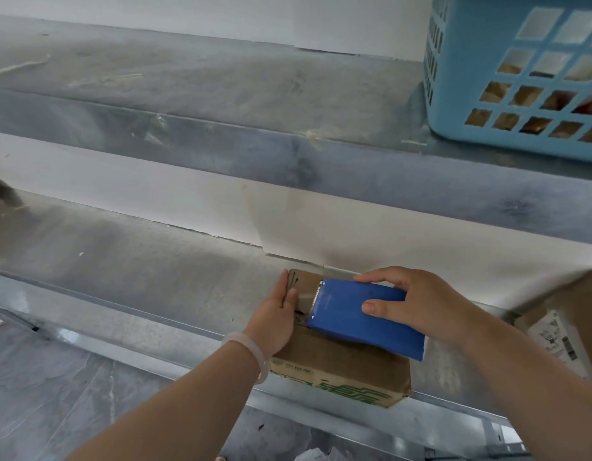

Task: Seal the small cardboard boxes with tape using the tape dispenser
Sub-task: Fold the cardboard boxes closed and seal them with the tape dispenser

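Note:
A small cardboard box (341, 364) with green print on its front lies on the lower metal shelf (148, 281). My right hand (411, 304) grips the blue tape dispenser (361, 317), which lies on the box top with its toothed edge toward the left end. My left hand (274, 317) rests flat against the box's left end, fingers straight, with a pale bangle on the wrist.
A second cardboard box (567, 321) with a printed label stands close on the right. A light blue plastic basket (507, 71) holding several items sits on the upper shelf at the right. The lower shelf stretches bare to the left; below is grey floor.

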The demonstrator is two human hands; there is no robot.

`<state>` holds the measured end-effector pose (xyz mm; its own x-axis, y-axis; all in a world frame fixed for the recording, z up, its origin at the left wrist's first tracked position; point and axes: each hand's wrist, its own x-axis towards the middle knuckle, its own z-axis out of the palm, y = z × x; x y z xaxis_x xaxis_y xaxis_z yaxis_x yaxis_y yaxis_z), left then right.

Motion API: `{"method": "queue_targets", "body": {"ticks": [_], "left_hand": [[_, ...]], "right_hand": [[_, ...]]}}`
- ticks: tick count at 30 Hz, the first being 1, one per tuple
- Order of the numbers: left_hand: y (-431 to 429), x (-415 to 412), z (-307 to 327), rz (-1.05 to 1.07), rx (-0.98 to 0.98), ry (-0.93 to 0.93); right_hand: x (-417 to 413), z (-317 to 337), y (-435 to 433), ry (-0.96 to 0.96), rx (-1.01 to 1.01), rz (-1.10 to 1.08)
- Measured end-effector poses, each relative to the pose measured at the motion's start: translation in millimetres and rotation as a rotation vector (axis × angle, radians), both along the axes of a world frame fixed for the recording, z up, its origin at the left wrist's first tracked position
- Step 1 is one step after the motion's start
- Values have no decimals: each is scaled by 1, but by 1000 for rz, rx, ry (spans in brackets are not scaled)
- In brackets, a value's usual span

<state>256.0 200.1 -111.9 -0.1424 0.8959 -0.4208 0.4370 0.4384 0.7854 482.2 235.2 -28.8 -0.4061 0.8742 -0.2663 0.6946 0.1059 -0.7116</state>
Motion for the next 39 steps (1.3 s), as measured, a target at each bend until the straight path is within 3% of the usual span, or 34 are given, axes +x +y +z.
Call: {"method": "queue_targets", "body": {"ticks": [17,26,29,33,39], "left_hand": [[3,-4,-9,-40,67,65],[6,-41,-5,-21,148,202],[1,-44,-7,-122,333,356],[-2,-48,-10,-489,433,555],[6,-47,-8,-473,375,577]], "right_hand": [[54,11,-11,33,-34,-42],[16,3,-8,56,21,-11],[15,1,-5,42,24,-19],[17,1,-5,37,19,-9],[15,2,-6,36,17,1]]}}
